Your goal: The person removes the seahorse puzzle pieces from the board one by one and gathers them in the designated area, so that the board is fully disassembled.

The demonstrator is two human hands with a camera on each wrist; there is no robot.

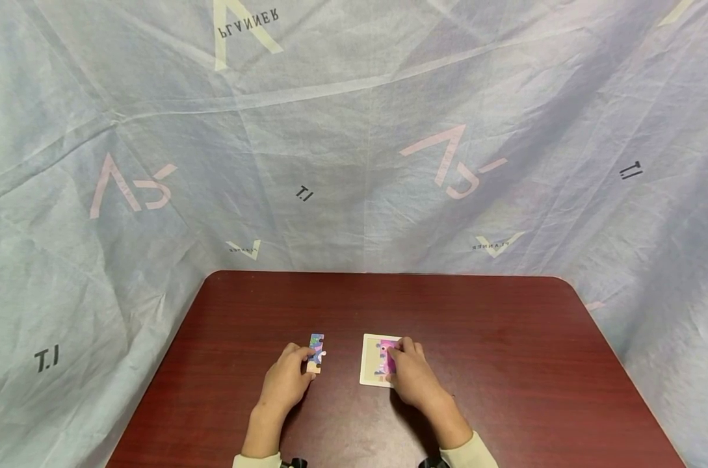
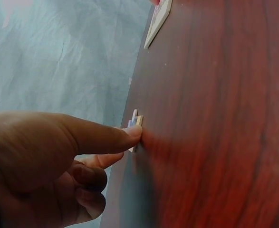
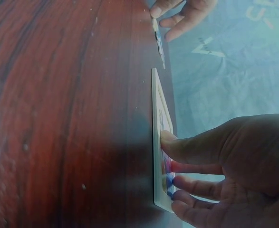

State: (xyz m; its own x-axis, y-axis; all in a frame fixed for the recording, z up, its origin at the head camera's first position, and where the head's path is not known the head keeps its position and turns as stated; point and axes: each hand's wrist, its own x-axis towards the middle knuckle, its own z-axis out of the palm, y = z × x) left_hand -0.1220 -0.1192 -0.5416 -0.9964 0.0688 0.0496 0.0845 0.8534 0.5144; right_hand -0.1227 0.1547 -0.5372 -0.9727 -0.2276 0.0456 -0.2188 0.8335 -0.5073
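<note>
The left hand (image 1: 283, 380) pinches a jigsaw strip (image 1: 315, 354) between thumb and fingers, at the hand's 2 o'clock; whether the strip touches the counter (image 1: 342, 422) I cannot tell. The right hand (image 1: 417, 378) reaches over the tray (image 1: 363, 361) from 4 o'clock, its thumb and curved fingertips on the pink pieces (image 1: 384, 351); whether it grips them or only rests there, I cannot tell. Those pieces lie inside the tray, their knobbed edge facing 9 o'clock, where bare base shows. The tray sits flat on the counter, at 3 o'clock from the strip and well apart from it. Pale sleeves (image 1: 467, 453) end at both wrists. Beyond, at 12 o'clock, hangs a printed grey cloth (image 1: 354, 149).
</note>
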